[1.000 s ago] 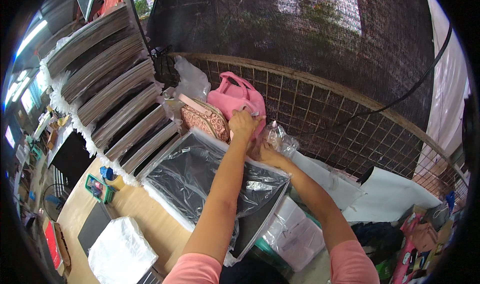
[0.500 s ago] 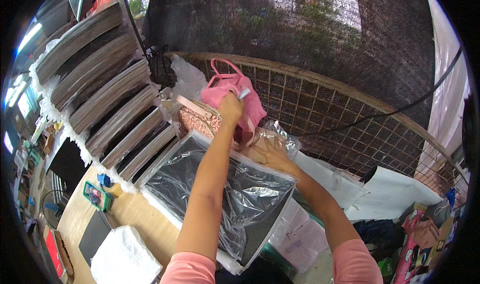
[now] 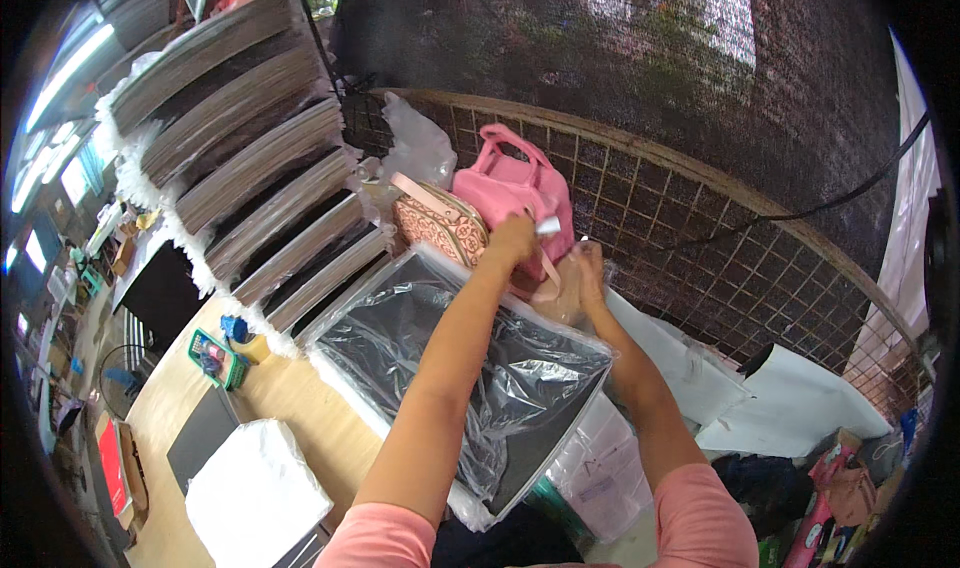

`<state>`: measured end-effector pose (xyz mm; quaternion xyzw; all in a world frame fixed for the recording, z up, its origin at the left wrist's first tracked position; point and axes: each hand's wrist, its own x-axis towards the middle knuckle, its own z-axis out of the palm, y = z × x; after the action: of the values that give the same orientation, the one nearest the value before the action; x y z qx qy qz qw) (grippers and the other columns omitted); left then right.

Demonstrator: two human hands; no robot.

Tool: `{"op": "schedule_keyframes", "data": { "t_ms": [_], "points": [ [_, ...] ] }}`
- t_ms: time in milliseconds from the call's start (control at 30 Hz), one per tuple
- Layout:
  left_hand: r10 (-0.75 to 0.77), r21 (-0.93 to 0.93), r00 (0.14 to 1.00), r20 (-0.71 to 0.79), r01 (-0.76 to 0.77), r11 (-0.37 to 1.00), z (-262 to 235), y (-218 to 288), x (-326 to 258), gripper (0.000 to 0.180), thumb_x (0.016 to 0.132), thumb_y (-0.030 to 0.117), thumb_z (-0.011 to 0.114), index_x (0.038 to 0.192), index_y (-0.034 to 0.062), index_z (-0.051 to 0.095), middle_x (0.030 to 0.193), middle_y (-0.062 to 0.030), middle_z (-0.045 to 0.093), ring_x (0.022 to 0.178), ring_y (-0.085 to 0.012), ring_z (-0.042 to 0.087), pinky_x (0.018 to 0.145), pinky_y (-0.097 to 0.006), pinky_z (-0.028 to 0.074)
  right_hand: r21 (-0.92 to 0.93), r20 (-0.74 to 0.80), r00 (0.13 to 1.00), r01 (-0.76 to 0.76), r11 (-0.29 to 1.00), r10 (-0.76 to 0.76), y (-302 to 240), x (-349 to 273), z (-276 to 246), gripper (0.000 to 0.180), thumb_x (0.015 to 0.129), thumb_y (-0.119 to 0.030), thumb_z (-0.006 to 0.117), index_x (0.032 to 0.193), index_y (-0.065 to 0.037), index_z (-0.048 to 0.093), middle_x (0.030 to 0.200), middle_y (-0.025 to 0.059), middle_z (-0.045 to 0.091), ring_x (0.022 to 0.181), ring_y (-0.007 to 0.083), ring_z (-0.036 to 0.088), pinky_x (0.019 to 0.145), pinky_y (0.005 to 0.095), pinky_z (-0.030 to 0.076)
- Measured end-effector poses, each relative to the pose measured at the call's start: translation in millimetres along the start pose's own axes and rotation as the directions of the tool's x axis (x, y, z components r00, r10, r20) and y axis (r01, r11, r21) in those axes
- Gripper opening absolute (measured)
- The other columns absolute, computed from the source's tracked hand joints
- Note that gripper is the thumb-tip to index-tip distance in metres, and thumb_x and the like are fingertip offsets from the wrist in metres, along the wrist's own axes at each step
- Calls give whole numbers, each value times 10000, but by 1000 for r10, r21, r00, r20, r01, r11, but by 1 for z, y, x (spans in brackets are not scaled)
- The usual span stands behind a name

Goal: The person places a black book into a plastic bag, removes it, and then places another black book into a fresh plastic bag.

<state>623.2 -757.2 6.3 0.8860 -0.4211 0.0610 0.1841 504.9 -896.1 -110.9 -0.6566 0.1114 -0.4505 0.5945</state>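
The right hand (image 3: 591,273) has been raised beside the pink handbag (image 3: 505,193), its fingers now curled rather than spread; whether clear plastic (image 3: 572,290) is gripped cannot be determined. The left hand (image 3: 515,241) is placed against the handbag's front, its grip likewise indeterminable. Left of the handbag, a patterned bag (image 3: 430,226) is positioned; behind, wire mesh (image 3: 640,223).

green basket (image 3: 236,372), wire grid (image 3: 640,203), black cable (image 3: 880,178)
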Motion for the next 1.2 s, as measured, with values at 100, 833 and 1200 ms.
{"op": "schedule_keyframes", "data": {
  "t_ms": [100,833,1200],
  "points": [
    [102,225,994,38,-108,968,-25,-19,-17,305,856,191,503,1100,16,558,1231,-288,467,997,-422,582,820,-468,498,208,57,998,-28,978,16,-50,8,4,233,884,-247,573,973,-34,605,912,47,589,861,162,553,798,273,428],
    [-229,-21,769,596,300,954,88,107,-454,712,761,366,680,1338,82,375,1209,-263,493,908,-384,631,738,-472,521,-566,556,826,294,770,94,-93,-313,-45,174,752,-17,573,903,63,606,769,157,656,705,348,638,678,404,501],
    [-98,-426,933,346,250,870,-60,129,-557,537,791,306,684,1246,95,491,1140,-169,503,857,-324,630,728,-425,506,-744,655,681,508,433,326,-21,-274,-17,226,813,-101,577,1006,15,601,925,161,652,831,304,632,747,374,492]
  ]
}}
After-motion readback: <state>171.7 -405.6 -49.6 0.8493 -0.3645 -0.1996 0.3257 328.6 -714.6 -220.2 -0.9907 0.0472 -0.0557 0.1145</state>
